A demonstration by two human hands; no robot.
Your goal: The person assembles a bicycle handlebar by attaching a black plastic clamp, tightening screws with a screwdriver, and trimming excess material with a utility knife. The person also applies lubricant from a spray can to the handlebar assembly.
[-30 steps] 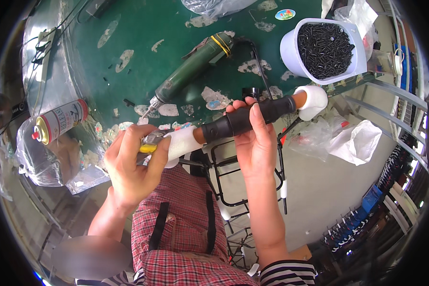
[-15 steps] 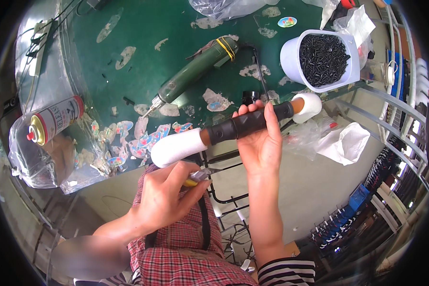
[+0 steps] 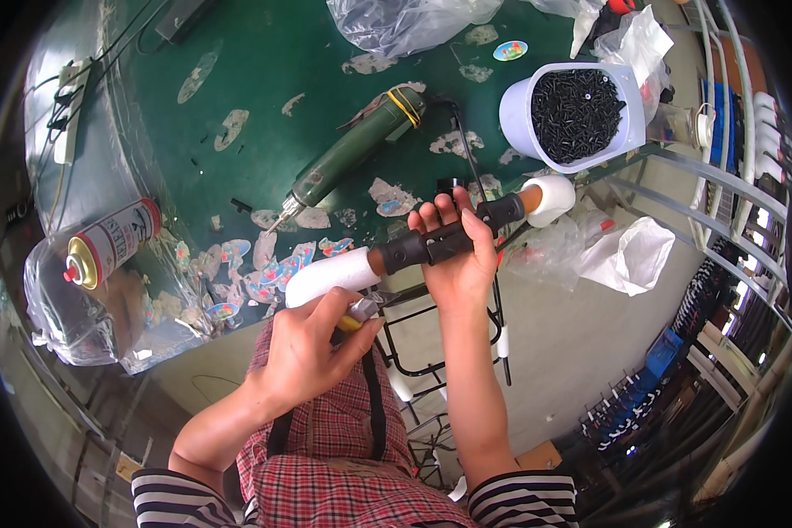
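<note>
My right hand (image 3: pixel 462 282), palm up, is closed round the middle of a short bar (image 3: pixel 400 252) with black grip sections, its thumb on the near right side. Brown stretches show beside the grips, and both ends are covered in white: the left cover (image 3: pixel 330 273) is long, the right cover (image 3: pixel 553 199) rounded. Just below the left cover, my left hand (image 3: pixel 299 356) pinches a small yellow and silver-grey tool (image 3: pixel 362 310); its kind is unclear. The left fingertips overlap the cover's lower edge; contact cannot be made out.
Beyond the bar, a green power screwdriver (image 3: pixel 352 151) lies on the green table (image 3: pixel 264 53). A pale tub (image 3: pixel 515 114) of black screws stands at the right edge. A spray can (image 3: pixel 119 238), scattered stickers (image 3: pixel 282 273) and plastic bags (image 3: pixel 405 22) lie around.
The right fingers stand more raised behind the bar. My left hand has come slightly closer to the left white cover. The whole view has shifted a little.
</note>
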